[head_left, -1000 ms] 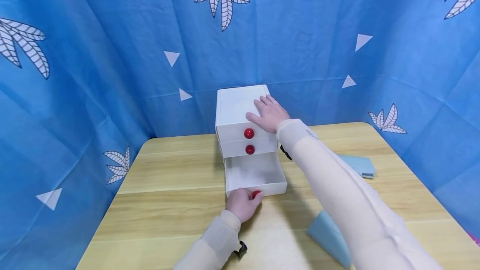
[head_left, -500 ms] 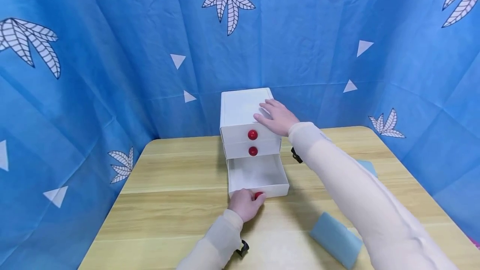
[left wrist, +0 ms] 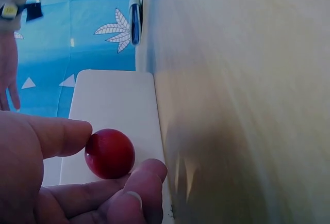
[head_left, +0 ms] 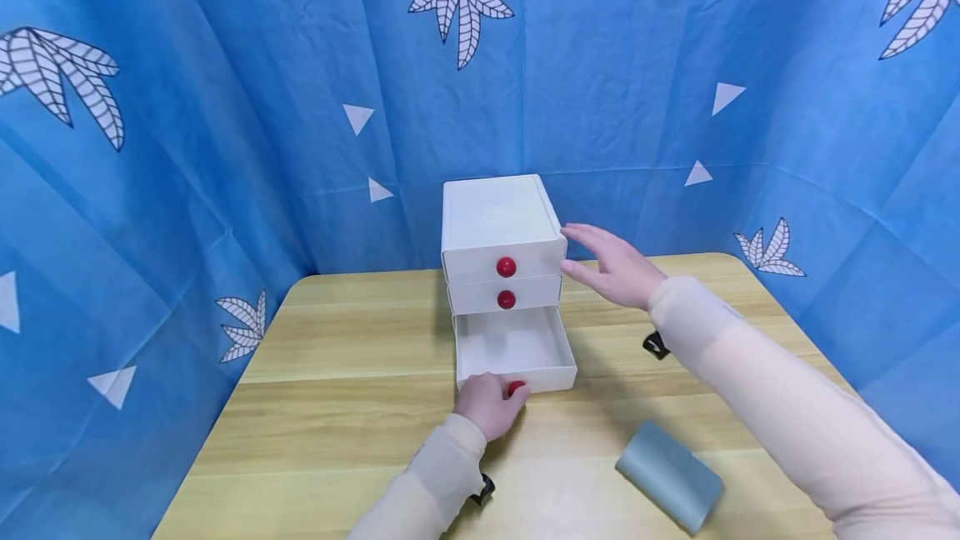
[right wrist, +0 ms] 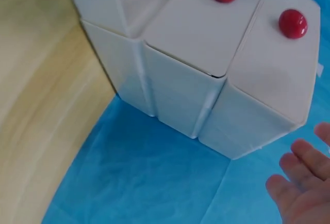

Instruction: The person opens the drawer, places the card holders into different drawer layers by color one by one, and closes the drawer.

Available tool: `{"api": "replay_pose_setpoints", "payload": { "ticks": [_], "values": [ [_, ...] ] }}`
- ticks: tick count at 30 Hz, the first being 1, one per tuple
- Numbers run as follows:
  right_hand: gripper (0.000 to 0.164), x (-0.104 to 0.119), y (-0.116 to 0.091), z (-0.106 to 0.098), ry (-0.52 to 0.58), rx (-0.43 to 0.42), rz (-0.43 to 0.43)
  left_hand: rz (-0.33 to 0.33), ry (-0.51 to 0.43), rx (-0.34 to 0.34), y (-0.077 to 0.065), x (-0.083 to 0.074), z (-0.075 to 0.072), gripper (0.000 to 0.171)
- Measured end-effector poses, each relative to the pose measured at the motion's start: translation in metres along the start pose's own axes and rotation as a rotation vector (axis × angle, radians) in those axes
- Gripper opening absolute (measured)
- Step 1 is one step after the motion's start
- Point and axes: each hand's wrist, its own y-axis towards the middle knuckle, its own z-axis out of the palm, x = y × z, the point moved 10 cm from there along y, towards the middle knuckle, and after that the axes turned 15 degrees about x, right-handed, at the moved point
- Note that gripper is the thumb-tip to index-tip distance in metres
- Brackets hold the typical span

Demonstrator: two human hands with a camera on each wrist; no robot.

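A small white cabinet [head_left: 498,211] with three drawers stands at the back of the wooden table. Its bottom drawer [head_left: 517,344] is pulled out, and nothing shows inside; the upper two are closed. At the front of that drawer, my left hand [head_left: 491,407] pinches the round red knob [left wrist: 110,153] between thumb and fingers. My right hand [head_left: 615,265] is just right of the cabinet's top drawer, fingers extended and holding nothing. In the right wrist view, its fingers [right wrist: 304,167] are beside the cabinet's top corner.
A blue-grey, flat-sided case [head_left: 670,477] lies on the table [head_left: 322,407] at the front right, near my right sleeve. A light-blue folded item [left wrist: 135,20] shows beyond the drawer in the left wrist view. Blue patterned curtain [head_left: 600,65] surrounds the table.
My right hand has come off the cabinet's top and moved right, beside it. My left hand has stayed at the knob, and the drawer looks equally far out. The view has shifted slightly.
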Motion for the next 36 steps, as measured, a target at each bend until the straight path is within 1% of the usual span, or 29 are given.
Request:
{"api": "replay_pose_setpoints", "payload": {
  "ticks": [3,5,8,12,14,20,23,25,29,31,33,36],
  "values": [
    [0.066,-0.006,-0.022,0.006,0.003,0.025,-0.013,0.01,0.023,-0.012,0.0,-0.002,-0.003,0.035],
    [0.065,-0.01,-0.035,0.011,-0.003,0.033,-0.032,0.008,0.032,-0.01,0.0,-0.002,-0.004,0.04],
    [0.063,-0.017,-0.053,0.018,-0.005,0.039,-0.047,-0.018,0.029,-0.001,-0.001,0.001,-0.006,0.047],
    [0.061,-0.03,-0.073,0.028,0.005,0.043,-0.047,-0.05,0.033,-0.006,-0.002,0.003,-0.01,0.05],
    [0.06,-0.038,-0.083,0.034,0.007,0.046,-0.034,-0.056,0.033,-0.006,-0.003,0.003,-0.012,0.049],
    [0.06,-0.061,-0.114,0.053,-0.01,0.059,0.014,-0.05,-0.023,0.004,-0.006,-0.002,-0.02,0.032],
    [0.059,-0.069,-0.126,0.062,-0.004,0.07,0.022,-0.051,-0.05,0.015,-0.008,-0.007,-0.025,0.031],
    [0.059,-0.072,-0.132,0.069,0.002,0.085,0.018,-0.047,-0.046,0.013,-0.009,-0.011,-0.029,0.031],
    [0.06,-0.077,-0.144,0.084,-0.024,0.118,0.02,-0.022,0.009,-0.027,-0.013,-0.02,-0.042,0.032],
    [0.062,-0.079,-0.148,0.091,-0.029,0.14,0.019,0.001,0.056,-0.057,-0.014,-0.024,-0.047,0.032],
    [0.064,-0.078,-0.151,0.098,-0.043,0.166,0.005,0.026,0.105,-0.077,-0.014,-0.027,-0.048,0.033],
    [0.067,-0.077,-0.155,0.11,-0.054,0.221,-0.007,0.064,0.181,-0.097,-0.015,-0.03,-0.045,0.033]
  ]
}}
